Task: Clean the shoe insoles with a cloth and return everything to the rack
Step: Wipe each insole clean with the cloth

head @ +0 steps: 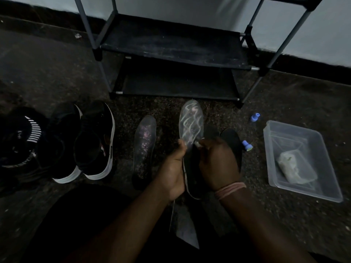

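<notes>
I hold a pale insole point(191, 122) upright in front of me; wavy light streaks run over its surface. My left hand point(174, 168) grips its left edge near the middle. My right hand point(218, 164) pinches a small whitish object point(197, 144) against the insole's lower part; what it is cannot be told. A second pale insole point(144, 145) lies on the floor to the left. Dark insoles point(232, 143) lie partly hidden behind my right hand. A crumpled pale cloth point(296, 168) sits in a clear plastic tub point(303, 129) on the right.
A black shoe rack point(174, 46) with bare shelves stands against the wall ahead. Black sneakers with white soles point(95, 141) stand at the left, with more dark footwear point(19, 137) beside them. Two small blue caps point(255, 117) point(247, 145) lie on the dark floor.
</notes>
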